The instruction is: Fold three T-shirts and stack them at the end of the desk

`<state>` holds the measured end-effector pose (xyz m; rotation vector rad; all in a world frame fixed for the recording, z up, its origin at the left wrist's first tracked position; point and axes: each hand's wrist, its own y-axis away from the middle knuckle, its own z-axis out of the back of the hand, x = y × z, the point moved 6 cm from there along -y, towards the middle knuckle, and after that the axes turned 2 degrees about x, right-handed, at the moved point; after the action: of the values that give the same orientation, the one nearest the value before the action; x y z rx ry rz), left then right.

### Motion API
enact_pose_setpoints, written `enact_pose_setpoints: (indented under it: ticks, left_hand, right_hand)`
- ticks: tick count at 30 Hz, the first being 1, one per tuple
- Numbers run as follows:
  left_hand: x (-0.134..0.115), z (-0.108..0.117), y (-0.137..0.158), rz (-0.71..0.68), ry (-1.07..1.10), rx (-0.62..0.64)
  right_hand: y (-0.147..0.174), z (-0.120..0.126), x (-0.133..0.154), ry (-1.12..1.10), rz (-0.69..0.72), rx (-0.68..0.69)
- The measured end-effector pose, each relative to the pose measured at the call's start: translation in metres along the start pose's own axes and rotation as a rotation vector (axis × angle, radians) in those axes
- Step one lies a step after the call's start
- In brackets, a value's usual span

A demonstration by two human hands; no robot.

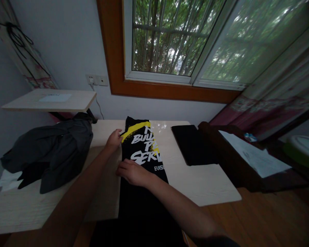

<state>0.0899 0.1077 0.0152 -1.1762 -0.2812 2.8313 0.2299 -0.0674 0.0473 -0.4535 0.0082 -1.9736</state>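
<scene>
A black T-shirt (144, 192) with white lettering and a yellow brush-stroke print lies folded into a long strip on the pale table. Its lower end runs down toward my body, where it blends into dark cloth. At the strip's upper left edge, my left hand (114, 140) pinches the fabric between thumb and fingers. Lower on the same edge, my right hand (133, 172) reaches across the print, its fingers closed on the cloth. Part of the lettering is cut off at the right fold.
A pile of dark grey clothes (64, 147) lies at the left, under a small raised wooden shelf (82, 99). On the table's right is a flat black rectangular item (195, 145). Beyond it, papers (252, 154) rest on dark brown furniture (221, 168). A window (175, 37) is behind.
</scene>
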Motion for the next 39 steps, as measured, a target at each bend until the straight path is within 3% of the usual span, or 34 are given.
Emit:
enact_pose_setpoints:
  ticks: [5,8,11,15,18,22,27,32,39]
  left_hand:
    - [-0.018,0.007,0.012,-0.118,-0.067,-0.066]
    - [-0.038,0.005,0.023,-0.292,-0.182,-0.025]
    - [-0.048,-0.008,0.035,-0.397,-0.307,0.078]
    - [-0.043,-0.02,0.046,-0.364,-0.403,0.135]
    - [-0.037,-0.024,0.048,-0.353,-0.442,0.143]
    - [-0.03,-0.023,0.045,-0.328,-0.47,0.139]
    - [-0.02,-0.019,0.04,-0.212,-0.445,0.081]
    - [-0.016,-0.01,0.043,-0.118,-0.42,-0.043]
    - [-0.033,0.002,0.08,-0.119,-0.434,-0.032]
  right_hand:
    - [0.01,-0.003,0.029,-0.264,0.117,-0.036]
    - [0.017,0.004,0.024,-0.337,0.081,-0.07]
    - [0.024,0.017,-0.009,-0.299,-0.082,-0.176]
    - [0.036,0.032,-0.071,-0.094,-0.388,-0.336]
    - [0.047,0.032,-0.108,0.084,-0.582,-0.286]
    - [0.067,0.03,-0.129,0.192,-0.712,-0.174]
    - [0.095,0.028,-0.132,0.235,-0.8,-0.131]
    - [0.117,0.028,-0.122,0.285,-0.844,-0.2]
    - [0.133,0.044,-0.095,0.301,-0.906,-0.264]
